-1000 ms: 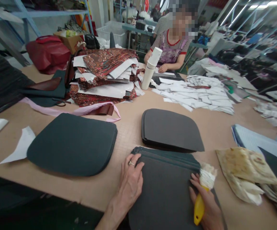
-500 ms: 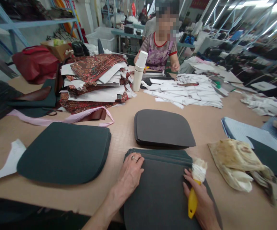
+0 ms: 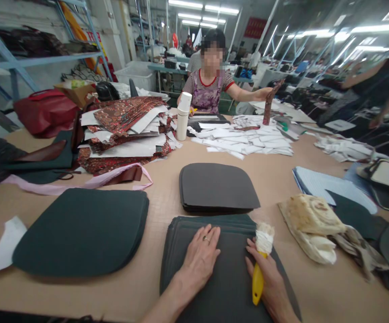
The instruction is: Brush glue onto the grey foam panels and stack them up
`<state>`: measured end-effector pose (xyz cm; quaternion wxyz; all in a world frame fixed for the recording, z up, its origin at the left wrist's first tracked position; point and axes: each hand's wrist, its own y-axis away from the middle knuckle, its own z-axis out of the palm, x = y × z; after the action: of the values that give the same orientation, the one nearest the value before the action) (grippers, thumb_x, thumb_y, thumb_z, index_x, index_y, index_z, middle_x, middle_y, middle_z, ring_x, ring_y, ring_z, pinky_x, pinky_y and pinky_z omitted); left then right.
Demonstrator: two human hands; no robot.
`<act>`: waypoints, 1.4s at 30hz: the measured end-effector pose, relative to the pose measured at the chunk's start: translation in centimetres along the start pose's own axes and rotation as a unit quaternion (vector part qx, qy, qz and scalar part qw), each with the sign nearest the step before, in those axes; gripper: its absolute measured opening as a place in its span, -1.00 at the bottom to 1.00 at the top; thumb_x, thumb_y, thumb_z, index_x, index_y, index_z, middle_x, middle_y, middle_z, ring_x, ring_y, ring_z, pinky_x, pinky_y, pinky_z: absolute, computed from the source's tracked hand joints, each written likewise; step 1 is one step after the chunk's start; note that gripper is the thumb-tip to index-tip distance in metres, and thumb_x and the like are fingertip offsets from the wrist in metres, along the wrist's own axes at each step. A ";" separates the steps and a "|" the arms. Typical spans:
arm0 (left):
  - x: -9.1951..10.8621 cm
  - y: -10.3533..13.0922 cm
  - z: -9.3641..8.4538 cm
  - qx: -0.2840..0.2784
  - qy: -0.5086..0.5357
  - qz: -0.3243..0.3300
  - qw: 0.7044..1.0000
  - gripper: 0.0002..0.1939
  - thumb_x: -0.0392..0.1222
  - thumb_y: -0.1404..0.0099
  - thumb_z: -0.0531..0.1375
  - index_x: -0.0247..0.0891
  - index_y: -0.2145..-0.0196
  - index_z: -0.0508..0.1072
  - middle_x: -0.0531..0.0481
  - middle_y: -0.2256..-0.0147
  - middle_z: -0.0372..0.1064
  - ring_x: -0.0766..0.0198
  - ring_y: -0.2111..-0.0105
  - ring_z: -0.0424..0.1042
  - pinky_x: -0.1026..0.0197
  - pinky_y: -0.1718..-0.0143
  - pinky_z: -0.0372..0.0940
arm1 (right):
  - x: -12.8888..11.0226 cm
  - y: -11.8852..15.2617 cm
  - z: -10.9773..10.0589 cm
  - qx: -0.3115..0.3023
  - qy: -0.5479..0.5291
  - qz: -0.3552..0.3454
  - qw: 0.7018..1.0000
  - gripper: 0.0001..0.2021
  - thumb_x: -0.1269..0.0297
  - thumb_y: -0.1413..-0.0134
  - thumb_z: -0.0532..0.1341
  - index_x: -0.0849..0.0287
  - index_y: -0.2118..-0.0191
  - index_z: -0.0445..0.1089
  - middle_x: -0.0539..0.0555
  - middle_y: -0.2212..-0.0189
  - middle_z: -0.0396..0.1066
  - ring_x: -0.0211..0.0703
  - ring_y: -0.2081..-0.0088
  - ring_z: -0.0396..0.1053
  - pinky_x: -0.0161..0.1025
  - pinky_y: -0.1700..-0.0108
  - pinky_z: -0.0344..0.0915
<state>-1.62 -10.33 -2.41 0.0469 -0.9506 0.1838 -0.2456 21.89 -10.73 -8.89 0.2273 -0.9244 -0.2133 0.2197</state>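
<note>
A stack of dark panels point(image 3: 228, 278) lies in front of me, fanned out in steps along its far edge. My left hand point(image 3: 201, 251) rests flat on the top panel, fingers stretched out, a ring on one of them. My right hand point(image 3: 264, 269) lies at the stack's right side, holding a brush point(image 3: 258, 278) with a yellow handle and white-wrapped head between thumb and fingers; its fingertips touch the panel. Just beyond sits a neat pile of dark grey panels point(image 3: 218, 186). To the left is a pile of dark green panels point(image 3: 83, 231).
A stained cloth point(image 3: 312, 220) lies to the right, near a light blue stack point(image 3: 332, 188). Patterned pieces point(image 3: 127, 125) are heaped at back left beside paper cups point(image 3: 182, 121). Across the table, a person point(image 3: 211, 85) holds a patterned strip over white strips point(image 3: 248, 137).
My left hand has moved from the stack's far left edge onto the top panel, flat. The view has tilted up. The person opposite has stretched an arm out, lifting a patterned strip.
</note>
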 end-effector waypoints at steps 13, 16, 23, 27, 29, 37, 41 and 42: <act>-4.7 4.5 -0.5 0.071 -0.119 -0.033 0.990 -0.53 -0.25 -0.29 -0.01 -0.26 -0.16 0.13 -0.17 -0.04 0.33 0.13 -0.05 0.30 0.01 -0.03 0.24 | -1.0 -1.0 -1.1 -0.004 -0.044 0.033 0.998 -0.76 0.28 -0.12 0.10 0.17 0.10 0.35 0.23 0.05 0.39 -0.01 0.03 0.38 -0.07 0.07 0.40; -4.3 4.4 -0.4 0.057 -0.144 -0.037 0.987 -0.51 -0.32 -0.27 0.00 -0.15 -0.15 0.15 -0.09 -0.04 0.34 0.12 -0.05 0.29 -0.01 -0.02 0.22 | -3.1 -2.5 -0.8 -0.008 -0.062 0.032 0.998 -0.77 0.30 -0.12 0.10 0.17 0.11 0.36 0.25 0.02 0.36 0.01 0.00 0.35 -0.04 0.04 0.38; -3.6 4.4 -0.5 0.060 -0.182 -0.053 0.980 -0.47 -0.37 -0.25 0.00 -0.14 -0.17 0.13 -0.10 -0.05 0.33 0.09 -0.05 0.29 -0.08 -0.02 0.16 | -5.8 -5.1 1.1 -0.073 -0.128 -0.030 0.989 -0.79 0.32 -0.11 0.11 0.13 0.14 0.40 0.17 0.07 0.41 0.00 0.02 0.36 -0.11 0.04 0.38; -3.5 4.2 -0.3 0.044 -0.180 -0.071 0.980 -0.45 -0.40 -0.22 0.00 -0.16 -0.17 0.13 -0.12 -0.06 0.31 0.07 -0.07 0.27 -0.13 -0.04 0.14 | 0.8 -2.7 -0.1 -0.004 -0.086 0.022 0.996 -0.72 0.18 -0.14 0.07 0.17 0.14 0.42 0.21 0.11 0.44 0.01 0.09 0.42 -0.09 0.10 0.40; -3.3 4.1 -0.2 0.046 -0.177 -0.077 0.980 -0.44 -0.43 -0.21 -0.01 -0.16 -0.16 0.13 -0.14 -0.06 0.30 0.07 -0.08 0.26 -0.14 -0.05 0.14 | 4.4 -1.0 -1.4 0.006 -0.052 0.078 0.996 -0.68 0.10 -0.14 0.06 0.18 0.15 0.41 0.20 0.16 0.46 0.00 0.15 0.45 -0.11 0.15 0.42; -2.5 8.7 -0.9 0.140 0.021 -0.280 0.950 -0.30 -0.01 -0.30 -0.03 -0.35 -0.26 -0.22 -0.33 -0.26 -0.17 0.01 -0.25 -0.14 -0.17 -0.16 -0.01 | 5.9 4.7 -4.8 0.085 -0.116 0.246 0.958 -0.55 -0.07 0.07 0.17 0.13 0.13 0.42 0.08 0.32 0.49 0.00 0.27 0.48 -0.24 0.39 0.44; -0.8 11.9 0.5 0.080 0.191 -0.424 0.882 -0.22 0.07 -0.27 -0.06 -0.41 -0.26 -0.31 -0.27 -0.29 -0.28 0.10 -0.27 -0.25 0.00 -0.25 -0.19 | 3.6 4.6 -4.5 0.070 -0.166 0.283 0.942 -0.52 -0.05 0.12 0.17 0.19 0.15 0.43 0.11 0.33 0.49 0.03 0.21 0.45 -0.19 0.26 0.44; -0.4 12.1 0.9 0.071 0.215 -0.438 0.870 -0.19 0.08 -0.25 -0.05 -0.41 -0.26 -0.31 -0.25 -0.29 -0.31 0.12 -0.28 -0.27 0.03 -0.25 -0.22 | 3.3 4.3 -4.4 0.057 -0.163 0.291 0.941 -0.49 -0.06 0.13 0.16 0.22 0.13 0.42 0.12 0.33 0.49 0.04 0.19 0.43 -0.17 0.22 0.43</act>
<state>-5.45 -21.42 -5.53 -0.0392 -0.8516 -0.2641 -0.4511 28.04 -13.98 -8.58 0.1677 -0.8834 0.0439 0.4353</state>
